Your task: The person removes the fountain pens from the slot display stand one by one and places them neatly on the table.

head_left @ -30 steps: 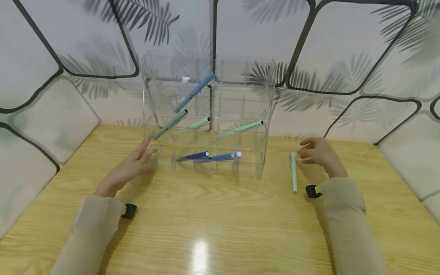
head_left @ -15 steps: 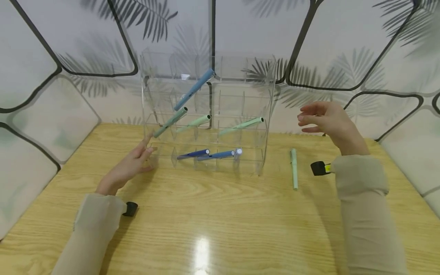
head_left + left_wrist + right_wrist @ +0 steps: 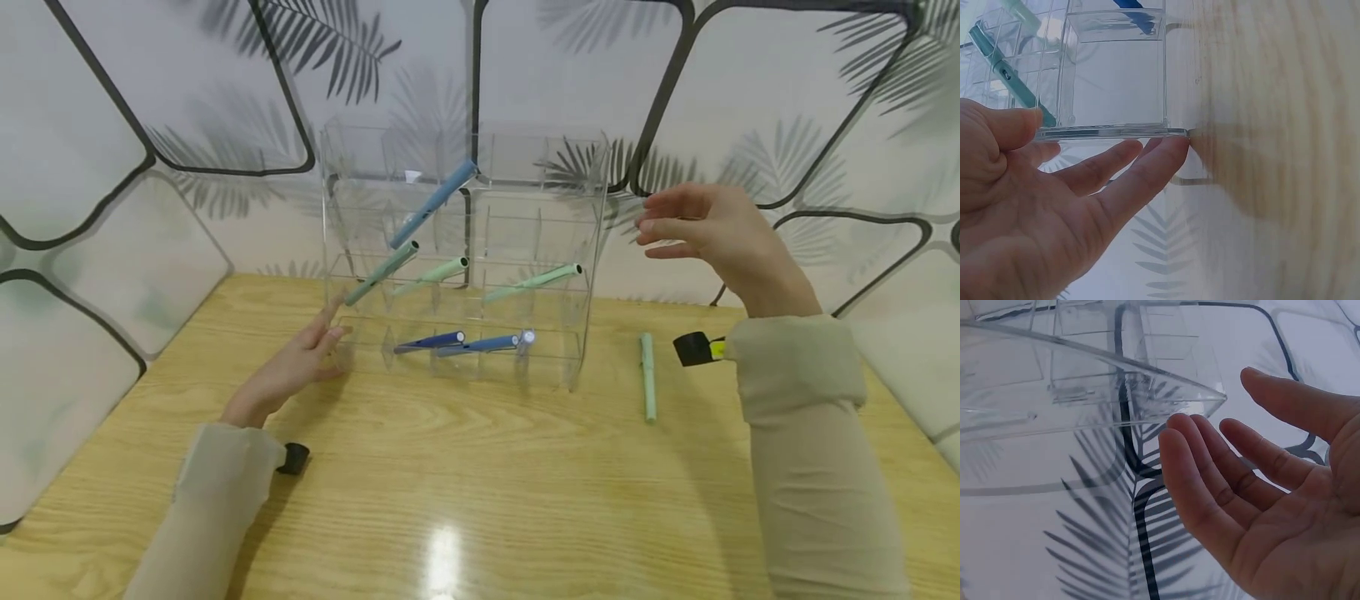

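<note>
A clear acrylic pen rack (image 3: 453, 315) with rows of compartments stands against the wall, several blue and green pens leaning in it. My left hand (image 3: 288, 371) is at its lower left side; in the left wrist view, the fingers (image 3: 1141, 178) extend along the outside of the side panel, with the thumb at its edge. My right hand (image 3: 716, 237) is raised to the right of the rack, fingers loosely bent and holding nothing. In the right wrist view, its fingertips are near a corner of the rack. Below this hand, a pale green pen (image 3: 648, 379) lies on the table.
The wooden table (image 3: 525, 492) reaches back to a patterned wall (image 3: 562, 67) with dark lines and leaf prints. A blue pen (image 3: 433, 205) slants high in the rack, and darker blue pens (image 3: 430, 342) lie in the bottom row.
My right hand has risen away from beside the loose pale green pen to a height near the rack's upper rows. The left hand has stayed at the rack's side.
</note>
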`<state>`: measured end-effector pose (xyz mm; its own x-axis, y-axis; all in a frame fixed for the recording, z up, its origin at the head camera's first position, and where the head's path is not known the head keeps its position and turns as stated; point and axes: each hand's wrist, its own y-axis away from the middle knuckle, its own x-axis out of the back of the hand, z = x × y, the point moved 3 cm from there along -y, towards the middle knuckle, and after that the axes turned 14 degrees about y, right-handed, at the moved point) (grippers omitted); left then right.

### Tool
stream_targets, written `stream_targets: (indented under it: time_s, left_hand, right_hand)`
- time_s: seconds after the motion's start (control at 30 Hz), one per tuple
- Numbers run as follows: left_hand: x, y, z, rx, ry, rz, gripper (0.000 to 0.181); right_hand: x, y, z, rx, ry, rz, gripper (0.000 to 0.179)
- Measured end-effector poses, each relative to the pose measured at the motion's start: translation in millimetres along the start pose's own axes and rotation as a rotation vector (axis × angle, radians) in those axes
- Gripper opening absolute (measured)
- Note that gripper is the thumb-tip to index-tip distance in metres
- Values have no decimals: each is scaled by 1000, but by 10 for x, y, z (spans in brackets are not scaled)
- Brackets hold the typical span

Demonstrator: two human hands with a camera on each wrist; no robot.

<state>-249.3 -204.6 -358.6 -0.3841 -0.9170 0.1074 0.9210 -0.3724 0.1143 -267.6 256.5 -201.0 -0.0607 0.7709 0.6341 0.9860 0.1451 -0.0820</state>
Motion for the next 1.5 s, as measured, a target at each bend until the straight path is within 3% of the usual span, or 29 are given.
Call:
stream_targets:
  time_s: [0.37, 0.6, 1.17, 1.5]
  left_hand:
    - [-13, -36, 33, 5, -20, -8, 62]
    - [-31, -13, 30, 2, -19, -21, 62]
    - [-37, 25, -64, 16, 14, -10, 63]
    - [-20, 24, -11, 5, 24, 19, 61]
  right_hand:
    - [-61, -53, -301, 69, -48, 12, 37]
    - [-203, -124, -453, 115, -115, -7, 33]
    - [-670, -355, -646, 101, -131, -83, 40]
    - [-851, -466, -774, 118, -145, -124, 44]
